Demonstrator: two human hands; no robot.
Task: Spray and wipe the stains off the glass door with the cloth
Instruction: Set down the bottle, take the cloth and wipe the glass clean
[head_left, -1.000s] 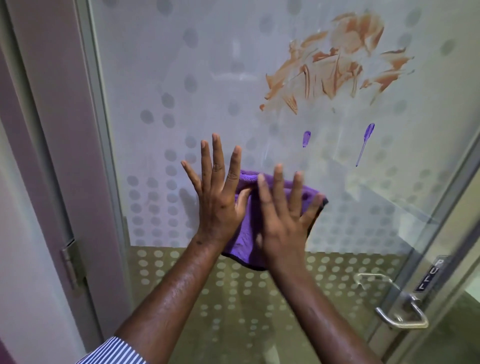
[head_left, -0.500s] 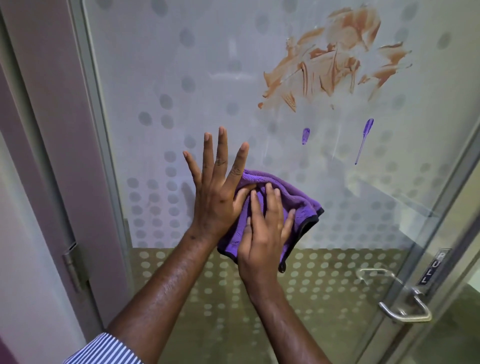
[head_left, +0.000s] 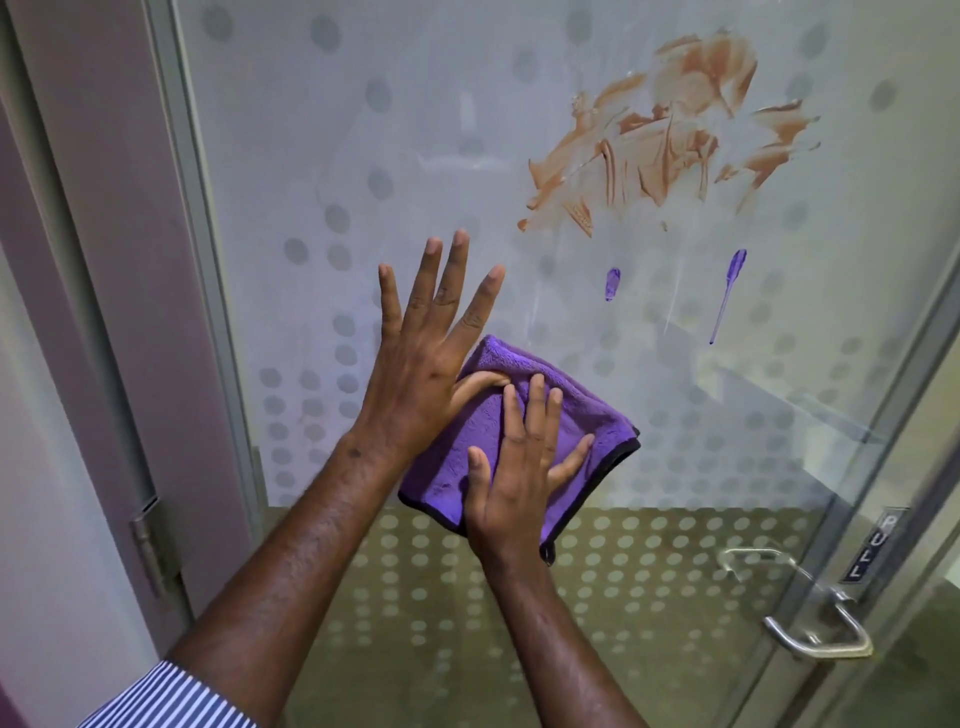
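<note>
A frosted glass door (head_left: 322, 130) with grey dots fills the view. An orange-brown smeared stain (head_left: 670, 140) spreads across its upper right. Below it sit two purple marks, a short one (head_left: 612, 283) and a long drip (head_left: 726, 293). A folded purple cloth (head_left: 582, 415) with a dark edge lies flat against the glass at centre. My right hand (head_left: 519, 467) presses flat on the cloth with fingers spread. My left hand (head_left: 431, 353) rests flat on the glass, fingers spread, its thumb on the cloth's upper left corner. No spray bottle is in view.
A metal door handle (head_left: 821, 634) and a PULL label (head_left: 872, 543) are at the lower right edge of the door. The grey door frame (head_left: 208, 260) and a hinge (head_left: 148, 545) run down the left, beside a mauve wall.
My right hand has slid down the cloth toward its lower edge. The cloth now shows more above the fingers. My left hand has stayed flat on the glass.
</note>
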